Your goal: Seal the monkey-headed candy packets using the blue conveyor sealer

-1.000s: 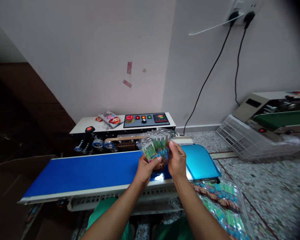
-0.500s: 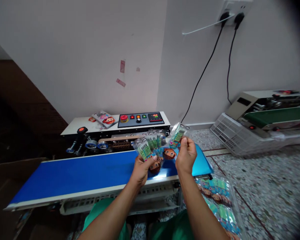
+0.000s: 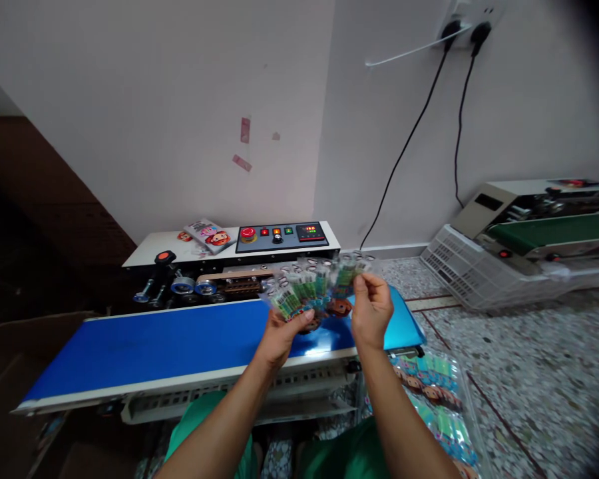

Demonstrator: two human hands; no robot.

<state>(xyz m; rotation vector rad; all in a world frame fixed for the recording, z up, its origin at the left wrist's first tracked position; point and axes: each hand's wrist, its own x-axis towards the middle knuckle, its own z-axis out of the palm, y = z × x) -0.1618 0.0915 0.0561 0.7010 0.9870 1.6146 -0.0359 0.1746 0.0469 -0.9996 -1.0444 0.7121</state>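
Observation:
My left hand (image 3: 282,332) is closed on a fanned bunch of clear plastic packets (image 3: 304,293), each with a green barcoded label and a cartoon head at its lower end. My right hand (image 3: 372,309) pinches a packet (image 3: 346,276) of the same kind at the right side of the fan, overlapping the others. Both hands are above the right part of a blue conveyor belt (image 3: 174,339). Behind the belt is a sealing machine (image 3: 144,249) with rollers and a control panel (image 3: 282,237) with lit buttons and a red display.
More packets lie in a clear container (image 3: 434,392) on the floor at the lower right. A second machine with a green belt (image 3: 554,233) rests on a white plastic crate (image 3: 454,273). Black cables (image 3: 419,120) run down the wall. A cardboard box (image 3: 10,366) is at the left.
The packet in my right hand has gone from tilted and apart to nearly upright against the fan. The packets in my left hand are spread wider.

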